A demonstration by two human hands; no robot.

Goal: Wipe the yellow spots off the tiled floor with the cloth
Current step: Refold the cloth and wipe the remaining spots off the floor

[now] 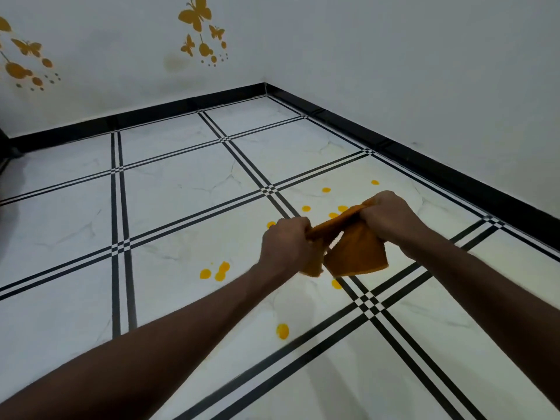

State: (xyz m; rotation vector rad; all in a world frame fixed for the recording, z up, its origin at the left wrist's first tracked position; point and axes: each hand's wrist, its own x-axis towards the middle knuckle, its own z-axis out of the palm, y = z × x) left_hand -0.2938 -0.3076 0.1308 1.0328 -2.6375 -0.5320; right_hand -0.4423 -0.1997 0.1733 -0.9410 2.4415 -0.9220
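Cloth [353,251] bunched between both fists, spots [219,271] partly hidden

Single head view, looking forward and down over the tiled floor [181,189] toward the far wall corner [264,77].

My fingers [303,225] curl out of sight into the cloth [354,253], which covers some yellow spots [338,212]; my elbows are cropped.

dim, even indoor light; soft glare on floor [181,183]; wide-angle bending at edges.
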